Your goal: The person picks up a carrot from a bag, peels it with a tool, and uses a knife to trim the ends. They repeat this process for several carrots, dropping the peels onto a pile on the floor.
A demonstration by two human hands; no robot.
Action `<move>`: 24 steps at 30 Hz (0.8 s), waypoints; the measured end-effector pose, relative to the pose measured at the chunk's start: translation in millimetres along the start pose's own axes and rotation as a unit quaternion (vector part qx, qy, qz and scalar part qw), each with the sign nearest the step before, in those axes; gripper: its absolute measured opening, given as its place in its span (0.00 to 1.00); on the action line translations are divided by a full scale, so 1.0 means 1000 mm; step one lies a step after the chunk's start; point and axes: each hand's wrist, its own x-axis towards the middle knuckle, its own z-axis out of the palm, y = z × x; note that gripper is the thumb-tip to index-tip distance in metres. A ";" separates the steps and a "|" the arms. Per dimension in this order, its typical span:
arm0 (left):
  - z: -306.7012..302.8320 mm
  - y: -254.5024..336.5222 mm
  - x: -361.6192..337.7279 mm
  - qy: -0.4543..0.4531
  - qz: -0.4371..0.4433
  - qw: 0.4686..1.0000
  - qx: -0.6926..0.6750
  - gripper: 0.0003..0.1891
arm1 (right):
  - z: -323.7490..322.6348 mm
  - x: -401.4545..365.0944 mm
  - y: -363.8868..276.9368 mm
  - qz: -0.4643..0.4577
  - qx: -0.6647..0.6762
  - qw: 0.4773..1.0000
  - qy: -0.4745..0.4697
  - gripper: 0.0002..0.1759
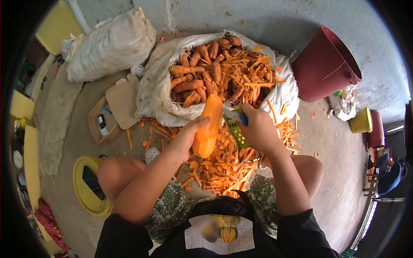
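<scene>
A large peeled carrot (208, 131), smooth and bright orange, stands nearly upright in my left hand (189, 135), whose fingers wrap its left side. Close to its right side, my right hand (258, 128) is closed around a tool with a blue part (243, 119) and a pale blade; its exact shape is partly hidden by the fingers. A green item with yellow dots (235, 133) hangs just below that hand. Behind both hands, an open white sack (157, 92) holds unpeeled carrots (216, 72) and orange peelings (254, 64). More peelings (223, 172) lie heaped below the carrot.
A full white sack (112, 45) lies at the upper left, above an open cardboard box (100, 129). At lower left sits a yellow bucket (79, 189) with a phone on it. A dark red bucket (320, 69) leans by the wall. A person (389, 177) is at far right.
</scene>
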 end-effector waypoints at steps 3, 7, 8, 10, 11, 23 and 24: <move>0.003 0.002 0.001 0.023 0.002 0.999 -0.031 0.24 | 0.005 -0.005 -0.004 -0.015 -0.062 0.997 -0.049 0.09; 0.001 0.002 0.003 0.029 0.020 0.999 -0.042 0.28 | 0.012 -0.007 -0.006 -0.022 -0.086 0.992 -0.086 0.09; 0.001 0.002 0.003 0.034 0.017 0.998 -0.039 0.27 | 0.012 -0.005 -0.005 -0.015 -0.094 0.992 -0.088 0.09; 0.002 0.002 0.003 0.034 0.014 0.998 -0.045 0.27 | 0.011 -0.003 -0.004 -0.008 -0.103 0.991 -0.089 0.08; 0.002 0.002 0.003 0.035 0.010 0.998 -0.051 0.27 | 0.012 -0.003 -0.002 0.003 -0.086 0.995 -0.051 0.08; 0.002 -0.016 0.008 0.014 -0.074 0.984 -0.164 0.23 | 0.026 0.016 -0.018 0.184 0.413 0.874 0.181 0.16; 0.005 -0.016 0.009 0.008 -0.070 0.984 -0.165 0.20 | 0.031 0.015 -0.018 0.159 0.401 0.887 0.167 0.15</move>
